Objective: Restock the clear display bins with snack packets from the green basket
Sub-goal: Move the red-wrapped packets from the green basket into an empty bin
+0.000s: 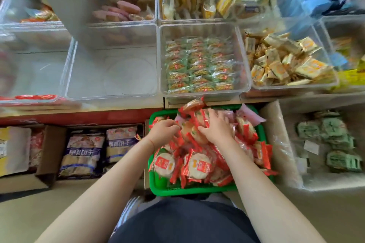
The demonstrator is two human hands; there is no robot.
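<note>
Both hands, left and right, seemingly gripping packets in the basket, should lift a modest bunch cleanly.

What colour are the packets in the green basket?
Red and clear, showing pale round crackers; the packets show best in the head view.

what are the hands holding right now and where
Both the left hand and right hand grasp the red-wrapped round snack packets heaped in the green plastic basket; exact hold unclear.
</note>
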